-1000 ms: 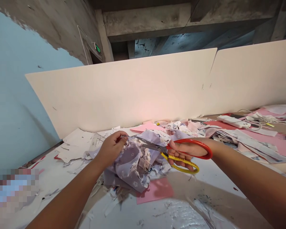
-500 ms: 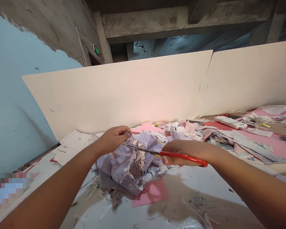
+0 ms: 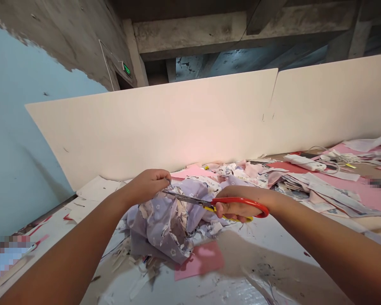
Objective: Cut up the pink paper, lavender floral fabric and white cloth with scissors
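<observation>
My left hand [image 3: 150, 184] pinches the upper edge of a lavender floral cloth [image 3: 152, 231], which lies bunched on the white table [image 3: 241, 262]. In my right hand [image 3: 233, 205] is a pair of scissors [image 3: 241, 199] with red and yellow handles, fingers closed through the loops. The blades point left, across the top of the cloth, with their tips close to my left fingertips. From this angle I cannot tell whether the blades are cutting. A small pink piece [image 3: 201, 259] lies flat in front of the cloth, partly under it.
Fabric and paper scraps [image 3: 317, 190] are heaped along the back and right. A white power strip [image 3: 305, 162] with cords lies among them. White sheets [image 3: 97, 190] sit at the left. A tall cream panel [image 3: 165, 131] closes off the far side.
The scissors have rolled in my right hand, so the yellow handle now shows below the red one. My left hand keeps its hold on the cloth. The whole view has shifted slightly.
</observation>
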`<state>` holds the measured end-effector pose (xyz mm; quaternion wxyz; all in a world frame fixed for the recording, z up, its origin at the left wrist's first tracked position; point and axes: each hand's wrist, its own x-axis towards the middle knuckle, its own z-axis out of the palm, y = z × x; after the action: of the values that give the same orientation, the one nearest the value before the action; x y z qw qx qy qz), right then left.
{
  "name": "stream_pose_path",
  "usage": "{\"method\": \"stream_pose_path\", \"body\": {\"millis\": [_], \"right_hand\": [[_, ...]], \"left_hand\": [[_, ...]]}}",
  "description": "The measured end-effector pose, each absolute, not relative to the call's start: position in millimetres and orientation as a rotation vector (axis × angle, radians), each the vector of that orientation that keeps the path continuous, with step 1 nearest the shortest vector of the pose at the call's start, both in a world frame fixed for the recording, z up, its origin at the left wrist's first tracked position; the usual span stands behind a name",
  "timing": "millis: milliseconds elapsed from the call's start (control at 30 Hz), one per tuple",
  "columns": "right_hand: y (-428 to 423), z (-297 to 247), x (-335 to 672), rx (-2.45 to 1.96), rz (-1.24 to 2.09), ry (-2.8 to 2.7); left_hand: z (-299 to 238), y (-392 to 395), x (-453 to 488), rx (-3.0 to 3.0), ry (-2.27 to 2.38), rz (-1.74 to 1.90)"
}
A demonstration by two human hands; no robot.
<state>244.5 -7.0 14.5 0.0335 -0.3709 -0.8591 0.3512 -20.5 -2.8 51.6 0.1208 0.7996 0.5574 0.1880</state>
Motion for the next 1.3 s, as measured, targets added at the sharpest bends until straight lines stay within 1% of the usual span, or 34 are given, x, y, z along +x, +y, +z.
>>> {"method": "stream_pose_path", "body": {"millis": [467,1033,1200,1267,1300], "right_hand": [[-3,14,245,-1.126,1.176,-2.631],[-15,18,234,-1.167,1.283,-2.578],[-11,9,236,-1.009,1.25,-2.584],[-8,5,236,-1.023,1.281,-2.555],[-6,3,236,-1.045,1.325,-2.521]], "left_hand": [[57,3,-19,2.386,1.547,0.46],[56,8,-24,2.329,1.556,0.491],[51,13,-34,2.188,1.511,0.602],[46,14,-37,2.137,1.483,0.728],[43,13,-38,2.136,1.487,0.852]]}}
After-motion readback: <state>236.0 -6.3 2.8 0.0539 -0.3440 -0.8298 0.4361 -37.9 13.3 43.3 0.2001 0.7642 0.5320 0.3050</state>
